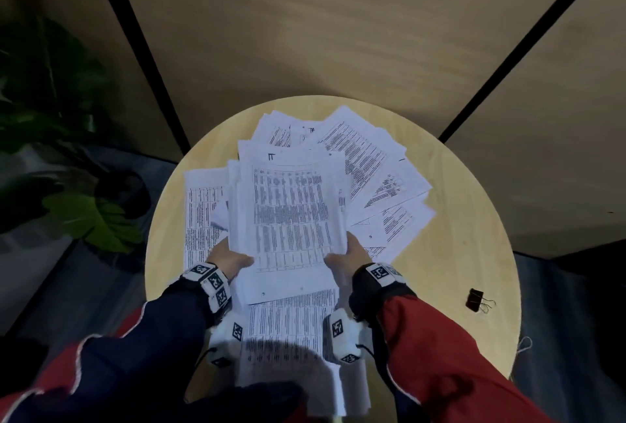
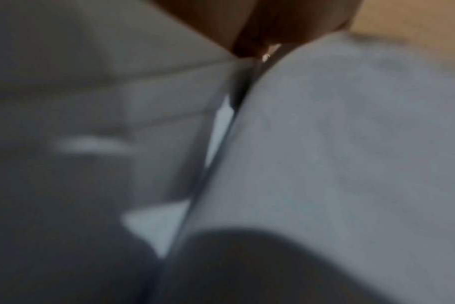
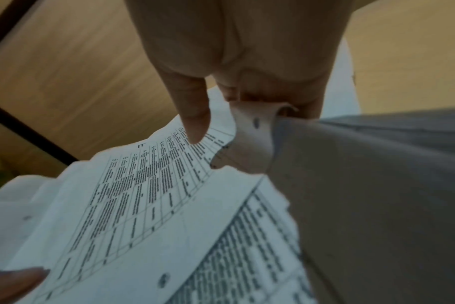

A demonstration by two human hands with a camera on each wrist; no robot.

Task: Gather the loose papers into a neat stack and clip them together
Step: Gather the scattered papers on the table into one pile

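A bundle of printed sheets (image 1: 288,212) is lifted over the round wooden table (image 1: 457,246). My left hand (image 1: 230,258) grips its lower left edge, thumb on top. My right hand (image 1: 345,253) grips the lower right edge. In the right wrist view the right hand (image 3: 221,107) pinches the bundle (image 3: 143,195), thumb on the printed face. The left wrist view is blurred, with pale paper (image 2: 338,144) filling it and the left hand (image 2: 260,30) at the top. More loose sheets (image 1: 382,182) fan out beneath. A black binder clip (image 1: 476,300) lies at the table's right edge.
Further loose pages (image 1: 298,331) lie between my forearms near the table's front edge. A green leafy plant (image 1: 84,216) stands left of the table. Wood-panelled walls with black strips (image 1: 305,33) rise behind it.
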